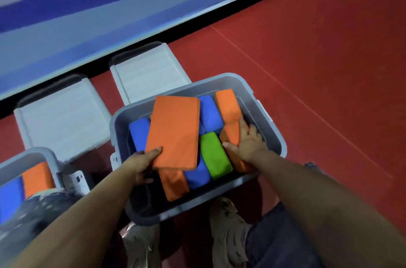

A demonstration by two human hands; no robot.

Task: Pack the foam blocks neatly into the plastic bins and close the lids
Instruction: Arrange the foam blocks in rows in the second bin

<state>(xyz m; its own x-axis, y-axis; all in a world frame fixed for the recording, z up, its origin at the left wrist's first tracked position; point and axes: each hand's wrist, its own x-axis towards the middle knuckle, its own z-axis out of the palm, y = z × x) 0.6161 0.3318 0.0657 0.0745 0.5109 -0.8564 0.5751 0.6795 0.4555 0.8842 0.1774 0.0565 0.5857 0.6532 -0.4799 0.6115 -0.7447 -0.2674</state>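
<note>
A grey plastic bin [270, 133] stands on the floor in front of me, holding orange, blue and green foam blocks. My left hand [142, 163] grips the near end of a large flat orange block [173, 131], held tilted above the others. My right hand [246, 142] is inside the bin at the right, its fingers curled round an upright orange block [230, 133] next to the green block [214, 153]. A blue block [209, 114] and another orange block [227, 104] stand at the far side. Two white lids [149, 72] lie beyond the bin.
A second grey bin [44, 153] with a blue and an orange block sits at the lower left, its lid [63, 118] lying behind it. The floor is a red mat [318, 59]. A blue wall pad [87, 15] runs along the far edge. My shoes [226, 223] stand just under the bin.
</note>
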